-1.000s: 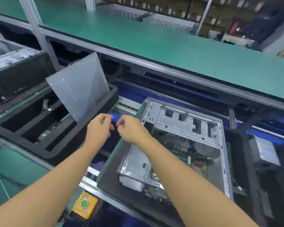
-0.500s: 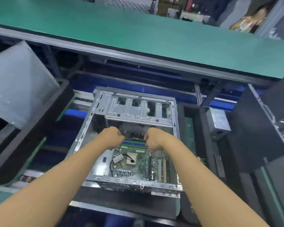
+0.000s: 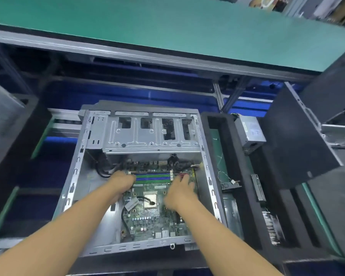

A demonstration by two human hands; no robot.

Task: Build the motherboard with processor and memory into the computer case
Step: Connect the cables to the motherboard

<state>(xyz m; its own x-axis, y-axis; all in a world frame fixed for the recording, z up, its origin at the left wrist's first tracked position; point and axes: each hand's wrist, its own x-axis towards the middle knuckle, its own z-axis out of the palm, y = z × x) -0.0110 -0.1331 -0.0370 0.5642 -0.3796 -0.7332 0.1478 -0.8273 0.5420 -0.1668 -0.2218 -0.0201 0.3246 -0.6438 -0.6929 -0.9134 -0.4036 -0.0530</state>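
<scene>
I have the computer case (image 3: pixel 76 176) lying in the middle of the line, with the upper shelf (image 3: pixel 167 26) running behind and above it. The drive cage (image 3: pixel 147 136) spans the case's far edge. The motherboard (image 3: pixel 147 222) lies on the case floor, nearer the right wall. The memory slots (image 3: pixel 153 177) cross its far part, and the processor (image 3: pixel 150 199) sits just before them. The left hand (image 3: pixel 121 183) is at the board's left edge, by the slots' left end. The right hand (image 3: pixel 180 193) rests on the board right of the processor. Beside the case's right wall stands a foam tray (image 3: pixel 237 176), with the power supply (image 3: pixel 249 132) near its far right corner.
</scene>
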